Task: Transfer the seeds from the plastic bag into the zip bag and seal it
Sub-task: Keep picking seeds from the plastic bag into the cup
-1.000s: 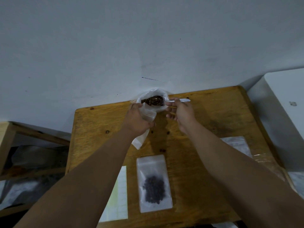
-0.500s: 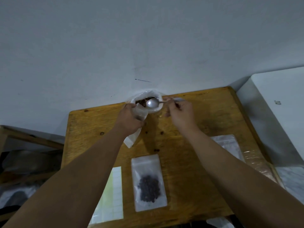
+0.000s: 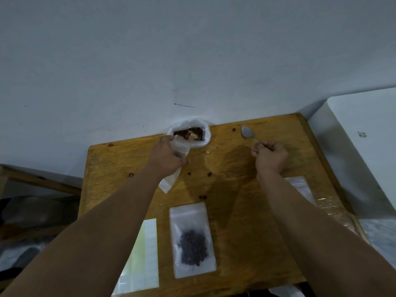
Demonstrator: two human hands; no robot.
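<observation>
A crumpled plastic bag [image 3: 204, 137] with brown seeds [image 3: 188, 133] stands open at the table's far edge by the wall. My left hand [image 3: 167, 158] grips a small clear zip bag [image 3: 171, 182] just in front of it, the bag's mouth up near the seeds. My right hand [image 3: 270, 156] holds a metal spoon [image 3: 247, 132] by the handle, off to the right of the plastic bag, its bowl empty over the table.
A wooden table [image 3: 235, 189] stands against a grey wall. A filled zip bag of dark seeds [image 3: 191, 240] lies near the front, a label sheet [image 3: 142, 258] to its left, empty zip bags [image 3: 300, 187] at right. A white unit [image 3: 364, 146] borders the right side.
My right hand has pulled the spoon out of the plastic bag and carried it right. My left hand stays at the bag with the zip bag.
</observation>
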